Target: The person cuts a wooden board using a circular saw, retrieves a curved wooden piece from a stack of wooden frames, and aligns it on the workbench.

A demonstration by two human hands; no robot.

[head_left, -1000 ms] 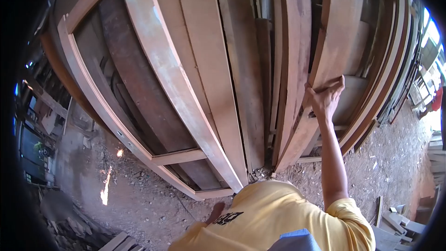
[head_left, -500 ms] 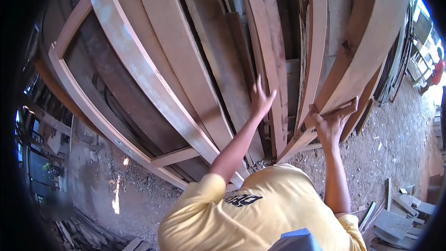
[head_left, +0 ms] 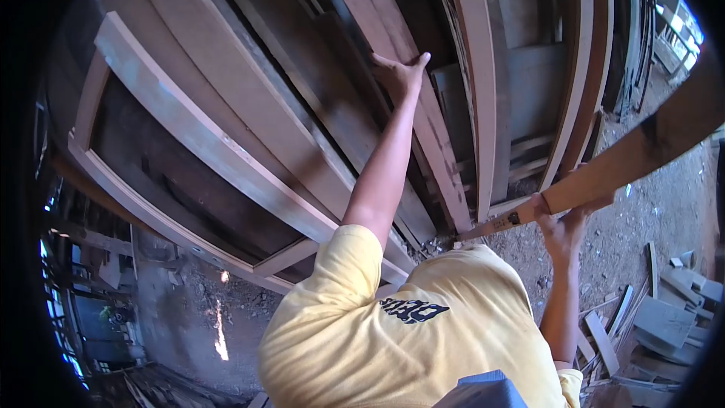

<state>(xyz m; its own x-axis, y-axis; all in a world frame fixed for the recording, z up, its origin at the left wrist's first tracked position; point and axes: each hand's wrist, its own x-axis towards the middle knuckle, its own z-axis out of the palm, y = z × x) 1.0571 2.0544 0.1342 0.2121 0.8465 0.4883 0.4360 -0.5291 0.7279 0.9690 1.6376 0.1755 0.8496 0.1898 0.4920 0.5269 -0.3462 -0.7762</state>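
My right hand (head_left: 563, 230) grips a long, thick wooden plank (head_left: 627, 155) low down, with thumb and fingers on its near side. That plank slants from the ground by my body up to the right, apart from the other boards. My left arm reaches forward, and my left hand (head_left: 400, 75) spans a reddish-brown plank (head_left: 442, 155), thumb at its right edge and fingers at its left. Part of those fingers is hard to see. Left of it stands a wide brown board (head_left: 249, 68) in the leaning row.
A wooden frame with a pale, bluish worn face (head_left: 204, 128) leans at the left. More upright boards (head_left: 476, 68) stand to the right of my left hand. Offcuts (head_left: 664, 321) lie on the dirt floor (head_left: 596, 257) at the lower right. Dark wood scraps lie lower left.
The thick plank has swung right and down with my right hand, away from the row. My left hand has moved forward and left onto the reddish-brown plank. The view has shifted.
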